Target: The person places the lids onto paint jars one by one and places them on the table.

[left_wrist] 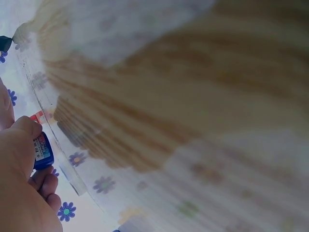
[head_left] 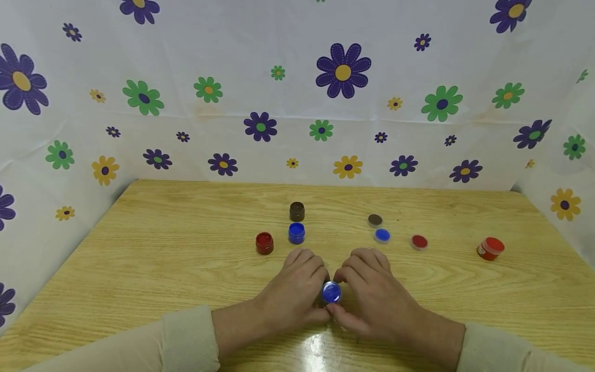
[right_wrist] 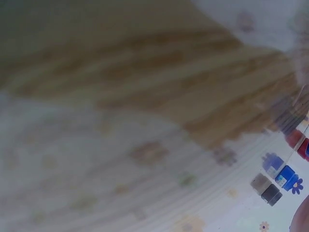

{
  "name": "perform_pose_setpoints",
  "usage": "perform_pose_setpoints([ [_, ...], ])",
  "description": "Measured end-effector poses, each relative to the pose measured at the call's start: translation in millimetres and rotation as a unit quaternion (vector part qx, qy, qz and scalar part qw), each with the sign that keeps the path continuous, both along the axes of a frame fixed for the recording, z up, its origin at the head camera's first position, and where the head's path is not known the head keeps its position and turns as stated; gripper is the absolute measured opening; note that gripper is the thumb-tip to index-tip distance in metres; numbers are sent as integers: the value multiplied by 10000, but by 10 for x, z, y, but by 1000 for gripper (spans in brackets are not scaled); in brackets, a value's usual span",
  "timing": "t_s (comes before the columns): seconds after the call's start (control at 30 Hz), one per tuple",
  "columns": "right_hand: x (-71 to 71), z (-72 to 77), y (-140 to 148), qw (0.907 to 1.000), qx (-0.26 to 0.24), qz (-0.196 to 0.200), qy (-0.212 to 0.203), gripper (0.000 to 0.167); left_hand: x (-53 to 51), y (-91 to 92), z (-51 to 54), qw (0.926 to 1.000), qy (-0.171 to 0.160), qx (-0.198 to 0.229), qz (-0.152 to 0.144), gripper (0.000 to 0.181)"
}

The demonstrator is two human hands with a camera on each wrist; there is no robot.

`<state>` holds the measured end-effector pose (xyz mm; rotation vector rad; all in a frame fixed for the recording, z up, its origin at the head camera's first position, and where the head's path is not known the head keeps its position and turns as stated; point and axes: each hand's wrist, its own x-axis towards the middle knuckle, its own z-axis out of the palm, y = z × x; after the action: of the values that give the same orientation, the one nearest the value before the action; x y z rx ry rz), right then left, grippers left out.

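Observation:
A small blue paint jar [head_left: 331, 292] with a shiny clear-topped lid is between my two hands near the front of the table. My left hand [head_left: 297, 289] grips it from the left; in the left wrist view, thumb and fingers hold the labelled blue jar [left_wrist: 43, 152]. My right hand [head_left: 378, 294] pinches it from the right with thumb and index finger at the lid. Only a sliver of the right hand [right_wrist: 301, 220] shows in the right wrist view, and the jar's lower part is hidden in the head view.
Beyond my left hand stand uncovered jars of brown [head_left: 297, 212], blue [head_left: 296, 235] and dark red paint [head_left: 264, 245]. A brown lid [head_left: 375, 220], blue lid [head_left: 382, 236] and dark red lid [head_left: 419, 242] lie right of them. A lidded red jar [head_left: 490, 249] is farther right. Flowered cloth [head_left: 279, 144] surrounds the table.

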<state>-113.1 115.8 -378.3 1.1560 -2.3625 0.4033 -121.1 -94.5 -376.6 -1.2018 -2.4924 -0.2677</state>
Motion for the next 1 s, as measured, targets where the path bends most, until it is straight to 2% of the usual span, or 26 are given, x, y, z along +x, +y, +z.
perform_pose_setpoints([
  [1.0, 14, -6, -20, 9996, 176, -217, 46, 31, -4, 10, -11, 9998, -158, -90, 66, 36],
])
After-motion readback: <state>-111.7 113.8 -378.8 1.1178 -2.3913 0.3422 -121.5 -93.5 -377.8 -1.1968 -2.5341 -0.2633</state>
